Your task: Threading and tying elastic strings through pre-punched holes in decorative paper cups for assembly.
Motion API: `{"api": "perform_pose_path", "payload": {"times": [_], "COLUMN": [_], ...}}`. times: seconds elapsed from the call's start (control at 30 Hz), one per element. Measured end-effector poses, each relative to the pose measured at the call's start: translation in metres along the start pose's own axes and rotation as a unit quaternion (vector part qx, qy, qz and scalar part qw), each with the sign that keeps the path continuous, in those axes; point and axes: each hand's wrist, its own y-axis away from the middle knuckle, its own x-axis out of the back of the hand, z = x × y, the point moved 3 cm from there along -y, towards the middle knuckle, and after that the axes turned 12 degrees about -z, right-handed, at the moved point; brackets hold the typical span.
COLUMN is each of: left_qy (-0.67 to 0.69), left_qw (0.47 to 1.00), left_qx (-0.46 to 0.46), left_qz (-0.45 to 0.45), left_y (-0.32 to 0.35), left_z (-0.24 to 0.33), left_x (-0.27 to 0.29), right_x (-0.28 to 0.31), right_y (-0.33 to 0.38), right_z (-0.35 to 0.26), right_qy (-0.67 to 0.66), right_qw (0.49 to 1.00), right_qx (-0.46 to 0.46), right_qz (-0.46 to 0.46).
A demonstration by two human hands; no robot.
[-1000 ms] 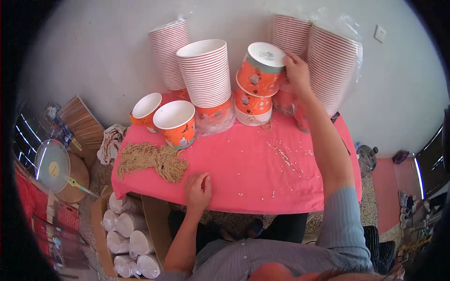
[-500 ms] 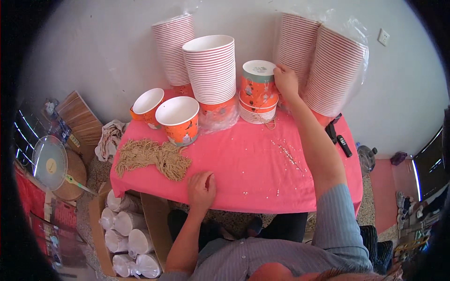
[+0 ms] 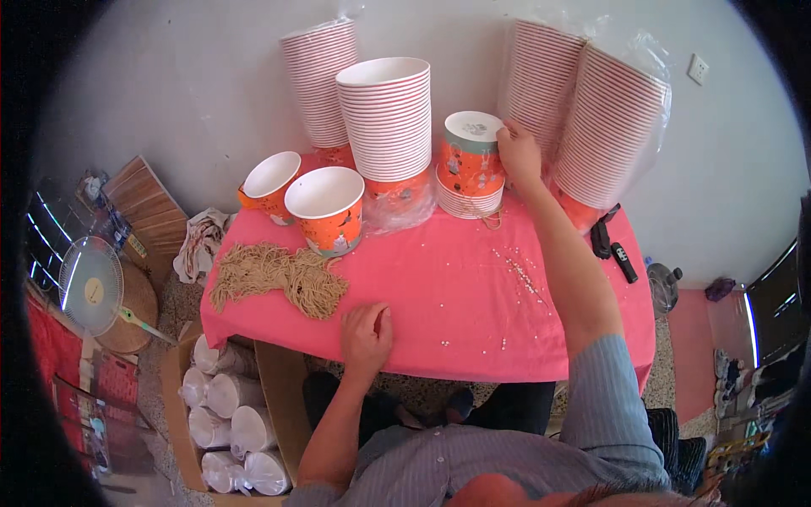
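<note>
Shows pale round fan point(image 3: 91, 286) at far left, partly over round brown object point(image 3: 142, 296). Has wood-grain board point(image 3: 145, 196) leaning near pale wall point(image 3: 211, 101), crumpled cloth point(image 3: 201, 241) just beside. Includes socket point(image 3: 698, 69) upper right, clear plastic jug point(image 3: 663, 294) lower, purple bundle point(image 3: 721, 289) near jug, shoes point(image 3: 725, 372) toward right edge.

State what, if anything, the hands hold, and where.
Right hand: on the upturned orange cup, at the right edge of its base; gripping or merely touching, I cannot tell. Left hand: nothing visible.
</note>
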Motion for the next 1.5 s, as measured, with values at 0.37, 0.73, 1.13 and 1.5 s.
{"api": "perform_pose_path", "payload": {"times": [0.37,0.73,1.13,1.5], "left_qy": [-0.005,0.011,-0.028,-0.264], "left_qw": [1.0,1.0,0.995,0.954], "left_qx": [-0.002,0.016,0.083,-0.004], "left_qz": [0.003,-0.02,0.054,-0.142], "left_y": [0.002,0.003,-0.008,-0.047], "left_z": [-0.004,-0.001,-0.043,-0.067], "left_x": [0.0,0.003,0.064,0.101], "right_x": [-0.007,0.017,0.08,0.086], "right_y": [0.006,0.117,0.179,0.178], "right_z": [0.001,-0.022,-0.123,-0.124], "right_qy": [-0.049,0.152,-0.029,-0.033], "right_qw": [0.998,0.972,0.937,0.921], "right_qx": [0.023,0.043,0.195,0.189], "right_qz": [-0.035,-0.173,-0.288,-0.339]}}
